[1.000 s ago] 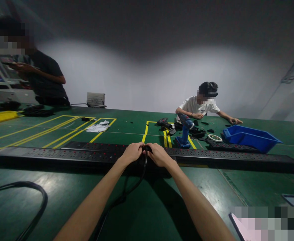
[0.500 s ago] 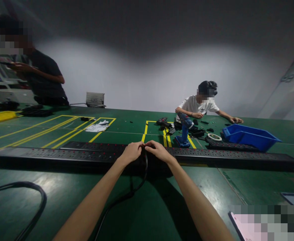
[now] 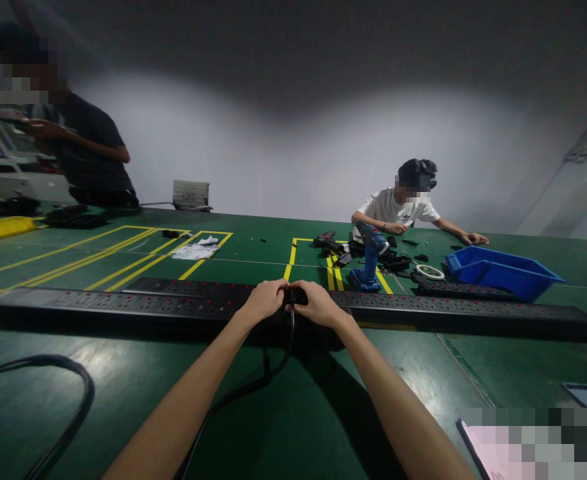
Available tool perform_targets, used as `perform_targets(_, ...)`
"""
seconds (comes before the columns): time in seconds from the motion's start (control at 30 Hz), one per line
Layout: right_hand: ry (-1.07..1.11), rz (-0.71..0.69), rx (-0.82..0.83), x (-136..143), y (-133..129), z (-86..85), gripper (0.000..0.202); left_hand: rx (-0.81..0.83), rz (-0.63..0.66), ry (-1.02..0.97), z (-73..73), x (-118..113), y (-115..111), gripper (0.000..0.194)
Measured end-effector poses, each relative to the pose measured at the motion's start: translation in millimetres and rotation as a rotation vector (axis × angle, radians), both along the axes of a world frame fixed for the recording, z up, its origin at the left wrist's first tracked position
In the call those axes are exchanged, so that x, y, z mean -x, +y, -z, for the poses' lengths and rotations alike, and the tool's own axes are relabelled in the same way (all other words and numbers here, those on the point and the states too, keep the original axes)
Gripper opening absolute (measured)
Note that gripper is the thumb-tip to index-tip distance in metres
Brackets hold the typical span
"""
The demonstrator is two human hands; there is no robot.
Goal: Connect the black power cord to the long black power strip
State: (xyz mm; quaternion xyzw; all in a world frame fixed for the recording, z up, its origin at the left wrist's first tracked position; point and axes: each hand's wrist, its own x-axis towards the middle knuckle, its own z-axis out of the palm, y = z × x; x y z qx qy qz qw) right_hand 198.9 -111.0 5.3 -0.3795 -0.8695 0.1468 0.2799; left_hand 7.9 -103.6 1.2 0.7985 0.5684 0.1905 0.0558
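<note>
My left hand [image 3: 263,300] and my right hand [image 3: 317,303] meet over the middle of a row of long black power strips [image 3: 123,305]. Fingers of both hands are closed round the dark end of a black cable [image 3: 292,337]. That cable hangs from between the hands, then curves down and left over the green table [image 3: 138,407]. The exact shape of the cable end is hidden by my fingers. Small red marks and sockets line the top of the strips.
Beyond the strips stand a blue cordless drill [image 3: 371,257], a roll of tape [image 3: 429,272] and a blue bin [image 3: 503,273]. A co-worker [image 3: 396,210] leans over the far side; another person [image 3: 93,153] stands at left. A thick cable loop [image 3: 86,393] lies at front left.
My right hand's fingers have shifted slightly, and more of the dark cable end shows between the hands. The cable still hangs down in much the same curve.
</note>
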Motion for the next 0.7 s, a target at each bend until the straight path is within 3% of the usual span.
perform_targets(0.23,-0.154,0.010,-0.112,0,-8,-4.3,0.037,-0.006,0.023,0.001,-2.1,0,-1,0.029)
perform_targets(0.53,0.031,0.020,0.119,-2,7,1.6,0.037,-0.011,0.014,-0.010,-1.0,0,-1,0.028)
perform_targets(0.7,0.052,0.078,0.093,1,10,3.8,0.033,0.003,0.022,-0.025,-0.3,0,0,0.030)
